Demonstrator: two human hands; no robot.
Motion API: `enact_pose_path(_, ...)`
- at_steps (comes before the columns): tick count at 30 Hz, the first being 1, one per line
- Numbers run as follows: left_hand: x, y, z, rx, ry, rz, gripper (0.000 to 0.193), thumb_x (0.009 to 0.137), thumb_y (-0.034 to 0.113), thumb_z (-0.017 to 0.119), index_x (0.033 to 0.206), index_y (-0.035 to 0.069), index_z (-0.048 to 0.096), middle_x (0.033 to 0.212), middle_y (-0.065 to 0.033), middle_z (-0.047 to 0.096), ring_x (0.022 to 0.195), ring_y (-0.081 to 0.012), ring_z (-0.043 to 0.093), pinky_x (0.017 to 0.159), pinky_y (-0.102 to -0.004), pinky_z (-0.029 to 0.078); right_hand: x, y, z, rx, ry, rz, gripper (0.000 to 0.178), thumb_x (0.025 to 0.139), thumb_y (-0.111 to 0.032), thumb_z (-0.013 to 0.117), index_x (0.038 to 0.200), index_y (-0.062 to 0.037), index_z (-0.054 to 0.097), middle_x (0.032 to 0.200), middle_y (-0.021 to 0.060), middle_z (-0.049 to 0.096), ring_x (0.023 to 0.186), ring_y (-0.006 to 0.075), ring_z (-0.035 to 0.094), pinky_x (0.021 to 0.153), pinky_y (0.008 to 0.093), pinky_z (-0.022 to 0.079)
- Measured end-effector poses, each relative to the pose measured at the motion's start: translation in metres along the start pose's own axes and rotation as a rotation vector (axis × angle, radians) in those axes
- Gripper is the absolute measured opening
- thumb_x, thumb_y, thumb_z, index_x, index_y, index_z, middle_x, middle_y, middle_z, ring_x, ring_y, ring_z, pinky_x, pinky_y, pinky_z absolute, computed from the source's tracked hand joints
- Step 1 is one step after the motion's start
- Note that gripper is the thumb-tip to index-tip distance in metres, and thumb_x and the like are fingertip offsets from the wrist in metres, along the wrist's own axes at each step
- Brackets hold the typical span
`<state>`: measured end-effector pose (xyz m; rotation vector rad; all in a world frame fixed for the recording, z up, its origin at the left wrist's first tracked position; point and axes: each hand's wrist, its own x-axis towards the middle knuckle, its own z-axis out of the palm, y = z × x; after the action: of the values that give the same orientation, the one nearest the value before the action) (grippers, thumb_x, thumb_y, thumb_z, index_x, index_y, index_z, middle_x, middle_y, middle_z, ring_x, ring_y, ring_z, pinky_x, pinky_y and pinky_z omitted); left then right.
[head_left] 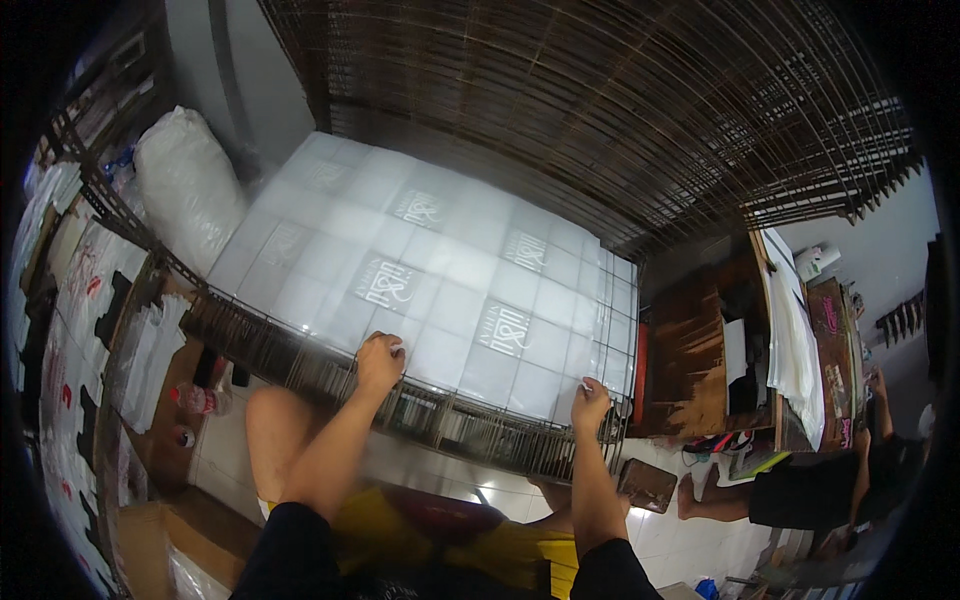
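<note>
A large translucent whitish plastic sheet (pixel 440 345) with several white printed emblems lies over a wire drying rack (pixel 480 432) in front of me. Through it the rack's square grid shows. My left hand (pixel 380 362) is closed in a pinch at the sheet's near edge, left of the middle. Farther right, my right hand (pixel 591 406) pinches the same sheet close to its near right corner. The exact grip of the fingertips is partly hidden by the fingers themselves.
Tilted wire racks (pixel 600 90) hang above the far side. At left stand a stuffed white plastic bag (pixel 188 170) and stacked sheets (pixel 75 300). A wooden cabinet (pixel 690 350) with papers is at right; another person's leg (pixel 722 501) shows beyond. A cardboard box (pixel 175 545) sits lower left.
</note>
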<state>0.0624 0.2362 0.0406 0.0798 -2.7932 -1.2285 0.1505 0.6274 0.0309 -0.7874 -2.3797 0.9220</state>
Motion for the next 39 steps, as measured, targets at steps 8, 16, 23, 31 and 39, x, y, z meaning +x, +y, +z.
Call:
enact_pose_path(8, 0.000, 0.004, 0.001, -0.022, 0.009, 0.037, 0.016, 0.070, 0.005, 0.069, 0.085, 0.001, 0.068, 0.086, -0.0154, 0.063, 0.070, -0.0287, 0.064, 0.068, -0.0387, 0.051, 0.000, 0.011, -0.001, -0.039, 0.026, -0.026, 0.019, 0.075, 0.002, 0.063, 0.093, 0.0011, 0.066, 0.089, 0.0174, 0.062, 0.075, 0.0261, 0.064, 0.066, 0.0335, 0.050)
enact_pose_path(16, 0.001, 0.001, -0.002, 0.028, -0.043, 0.011, 0.021, 0.070, 0.008, 0.069, 0.090, 0.003, 0.067, 0.090, -0.0133, 0.062, 0.074, -0.0274, 0.062, 0.070, -0.0381, 0.050, -0.001, 0.009, 0.002, 0.040, 0.051, -0.060, 0.018, 0.073, 0.002, 0.064, 0.091, 0.0006, 0.066, 0.087, 0.0172, 0.063, 0.075, 0.0277, 0.064, 0.067, 0.0352, 0.050)
enact_pose_path(23, -0.011, 0.025, -0.020, 0.242, 0.109, 0.168, 0.042, 0.066, 0.019, 0.071, 0.105, 0.005, 0.062, 0.110, -0.0122, 0.056, 0.107, -0.0315, 0.050, 0.089, -0.0401, 0.043, -0.007, -0.018, -0.027, 0.015, 0.124, -0.098, 0.020, 0.074, -0.008, 0.065, 0.092, -0.0010, 0.066, 0.090, 0.0167, 0.061, 0.088, 0.0339, 0.058, 0.080, 0.0402, 0.045)
enact_pose_path(31, -0.051, 0.092, -0.067, 0.128, -0.609, 0.177, 0.052, 0.069, 0.031, 0.073, 0.111, 0.003, 0.060, 0.114, -0.0172, 0.058, 0.106, -0.0341, 0.054, 0.092, -0.0409, 0.043, 0.019, -0.030, -0.153, 0.045, 0.365, -0.230, 0.019, 0.076, -0.010, 0.065, 0.093, -0.0010, 0.063, 0.089, 0.0141, 0.061, 0.087, 0.0318, 0.058, 0.079, 0.0379, 0.044)
enact_pose_path(39, -0.165, 0.128, -0.059, 0.193, -1.287, 0.292, 0.086, 0.074, 0.052, 0.071, 0.139, 0.007, 0.035, 0.115, -0.0175, 0.058, 0.101, -0.0273, 0.058, 0.086, -0.0378, 0.048, 0.096, -0.020, -0.330, -0.012, 0.818, -0.240, 0.018, 0.078, -0.009, 0.065, 0.094, -0.0023, 0.063, 0.089, 0.0108, 0.062, 0.080, 0.0226, 0.061, 0.073, 0.0340, 0.047)
